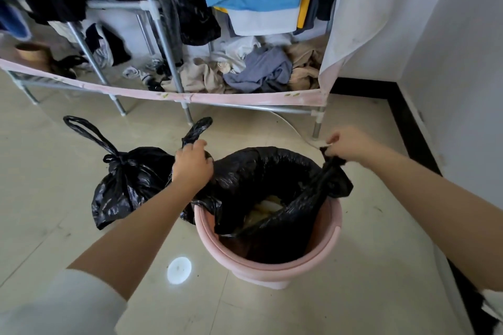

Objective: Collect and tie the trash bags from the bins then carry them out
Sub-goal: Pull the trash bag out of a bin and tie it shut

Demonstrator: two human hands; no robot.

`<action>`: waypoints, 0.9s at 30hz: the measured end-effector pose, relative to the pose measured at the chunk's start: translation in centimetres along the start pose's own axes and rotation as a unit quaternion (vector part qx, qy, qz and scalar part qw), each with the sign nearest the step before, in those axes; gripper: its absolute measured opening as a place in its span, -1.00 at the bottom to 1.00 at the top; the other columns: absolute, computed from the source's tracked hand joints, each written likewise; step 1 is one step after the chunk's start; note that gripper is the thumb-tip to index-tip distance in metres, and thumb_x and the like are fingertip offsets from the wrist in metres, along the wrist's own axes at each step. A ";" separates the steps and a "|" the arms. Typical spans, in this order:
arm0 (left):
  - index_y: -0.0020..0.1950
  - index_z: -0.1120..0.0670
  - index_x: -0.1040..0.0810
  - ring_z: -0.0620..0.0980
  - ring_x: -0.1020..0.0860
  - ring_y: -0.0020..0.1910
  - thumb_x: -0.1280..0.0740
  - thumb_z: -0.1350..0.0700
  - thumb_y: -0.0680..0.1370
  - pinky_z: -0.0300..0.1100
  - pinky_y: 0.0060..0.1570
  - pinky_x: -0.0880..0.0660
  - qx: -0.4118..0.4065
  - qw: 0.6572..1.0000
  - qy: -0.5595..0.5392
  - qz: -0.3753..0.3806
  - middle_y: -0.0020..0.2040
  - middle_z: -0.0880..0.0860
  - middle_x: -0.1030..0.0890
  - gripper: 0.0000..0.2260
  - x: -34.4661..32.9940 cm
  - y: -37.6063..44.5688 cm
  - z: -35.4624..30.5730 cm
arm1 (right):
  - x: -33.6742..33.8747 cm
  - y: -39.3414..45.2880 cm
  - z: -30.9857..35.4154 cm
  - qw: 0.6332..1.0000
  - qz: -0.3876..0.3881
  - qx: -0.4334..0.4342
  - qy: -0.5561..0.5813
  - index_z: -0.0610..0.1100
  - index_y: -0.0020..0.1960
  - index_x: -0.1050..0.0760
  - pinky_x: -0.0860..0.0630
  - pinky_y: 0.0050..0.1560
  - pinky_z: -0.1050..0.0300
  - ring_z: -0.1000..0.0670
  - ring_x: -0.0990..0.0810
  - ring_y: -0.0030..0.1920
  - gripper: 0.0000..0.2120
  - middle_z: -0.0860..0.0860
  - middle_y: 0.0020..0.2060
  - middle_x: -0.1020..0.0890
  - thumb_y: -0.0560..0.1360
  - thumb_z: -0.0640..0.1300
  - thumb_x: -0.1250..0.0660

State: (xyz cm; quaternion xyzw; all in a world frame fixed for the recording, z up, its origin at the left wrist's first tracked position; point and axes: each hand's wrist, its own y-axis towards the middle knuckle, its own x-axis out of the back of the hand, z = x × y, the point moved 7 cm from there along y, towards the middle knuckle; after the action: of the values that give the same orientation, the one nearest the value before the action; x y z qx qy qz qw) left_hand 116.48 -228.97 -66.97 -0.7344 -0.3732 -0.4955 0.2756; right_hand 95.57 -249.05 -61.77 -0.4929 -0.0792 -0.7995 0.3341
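1. Here, nearest the viewer, two bare forearms reach forward and down over a pink bin (268,266) standing on a pale tiled floor (340,307).
2. Between and just below the two grips hangs a black trash bag (261,171), still seated inside the bin, its mouth partly open with pale waste showing inside.
3. The left hand (192,164) is closed around one bag handle (197,128), whose loose end sticks up above the fist.
4. The right hand (349,145) pinches the opposite handle with fingertips closed on it; the plastic runs taut down from this grip into the bin.
5. The bag's mouth stretches left to right between the grips, so tying likely means bringing the two handles together over the bin's middle; both hands look about equally near.
6. Just left of the left grip, touching the bin's bag, a second black bag (122,185) sits already knotted on the floor.
7. Beyond both grips stands a clothes rack (163,35) with hanging garments.
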 end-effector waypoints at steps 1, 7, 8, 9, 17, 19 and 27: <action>0.42 0.22 -0.24 0.26 -0.36 0.33 -0.19 0.08 0.58 0.05 0.28 -0.34 0.072 0.997 -0.012 0.025 0.35 0.29 -0.39 -0.55 -0.7 0.6 1.1 | -0.6 -0.2 -0.1 0.997 0.019 -0.010 -0.081 -0.39 -0.03 -0.52 -0.54 -0.23 0.09 -0.16 -0.57 -0.16 -0.85 -0.20 -0.19 -0.50 0.44 -0.37 -0.24; 0.42 0.34 -0.28 0.20 -0.33 0.41 -0.09 0.15 0.63 -0.03 0.39 -0.31 0.215 0.944 -0.192 0.158 0.43 0.29 -0.33 -0.59 -4.8 1.3 2.9 | -1.7 -1.1 -0.7 0.985 0.079 -0.092 -0.126 -0.23 -0.41 -0.25 -0.37 -0.63 0.20 -0.06 -0.41 -0.58 -0.70 -0.14 -0.49 -0.41 0.49 -0.37 -0.07; 0.39 0.33 -0.32 0.20 -0.37 0.39 -0.14 0.17 0.61 -0.03 0.36 -0.36 0.231 0.935 -0.228 0.145 0.41 0.28 -0.37 -0.61 -4.9 1.4 3.1 | -1.3 -1.2 -0.6 0.986 0.071 -0.097 -0.112 -0.24 -0.41 -0.27 -0.33 -0.69 0.28 -0.06 -0.41 -0.60 -0.70 -0.14 -0.50 -0.41 0.50 -0.36 -0.07; 0.38 0.33 -0.35 0.21 -0.39 0.37 -0.17 0.20 0.59 -0.03 0.33 -0.38 0.239 0.929 -0.249 0.132 0.39 0.27 -0.40 -0.62 -4.9 1.5 3.3 | -0.9 -0.9 -0.4 0.989 0.063 -0.101 -0.088 -0.25 -0.40 -0.28 -0.28 -0.72 0.35 -0.06 -0.41 -0.60 -0.71 -0.14 -0.49 -0.41 0.50 -0.35 -0.08; 0.01 0.19 -0.49 0.16 -0.48 -0.07 -0.16 0.31 0.51 -0.11 -0.16 -0.33 0.121 0.940 -0.318 0.005 -0.10 0.27 -0.48 -0.84 1.6 1.4 -0.7 | 2.2 0.4 3.6 0.958 -0.012 -0.074 0.276 -0.15 -0.35 -0.29 -0.37 -0.57 0.26 -0.04 -0.39 -0.48 -0.75 -0.13 -0.37 -0.37 0.49 -0.35 -0.15; -0.31 0.09 -0.40 0.10 -0.45 -0.15 -0.14 0.41 0.45 -0.12 -0.19 -0.33 0.085 0.915 -0.394 -0.019 -0.27 0.19 -0.44 -0.75 4.0 1.5 -2.4 | 3.1 0.4 5.6 0.953 -0.050 -0.031 0.299 -0.15 -0.38 -0.28 -0.30 -0.44 0.18 -0.03 -0.33 -0.41 -0.72 -0.14 -0.37 -0.37 0.47 -0.36 -0.16; 0.20 0.18 -0.46 -0.04 -0.55 -0.02 -0.13 0.52 0.46 -0.18 0.02 -0.49 -0.082 0.813 -0.552 -0.168 -0.01 0.04 -0.54 -0.60 17.1 -1.7 -7.2 | 11.5 -2.7 15.3 0.907 -0.178 0.197 0.327 -0.15 -0.23 -0.40 -0.16 -0.27 0.12 -0.04 -0.31 -0.27 -0.84 -0.08 -0.42 -0.30 0.52 -0.22 -0.15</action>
State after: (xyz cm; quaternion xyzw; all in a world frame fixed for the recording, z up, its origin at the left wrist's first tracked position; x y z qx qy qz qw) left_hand 115.29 -228.82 -48.36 -0.8301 -0.5383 -0.0741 -0.1251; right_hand 101.87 -245.23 -43.87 -0.1058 -0.2083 -0.9300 0.2838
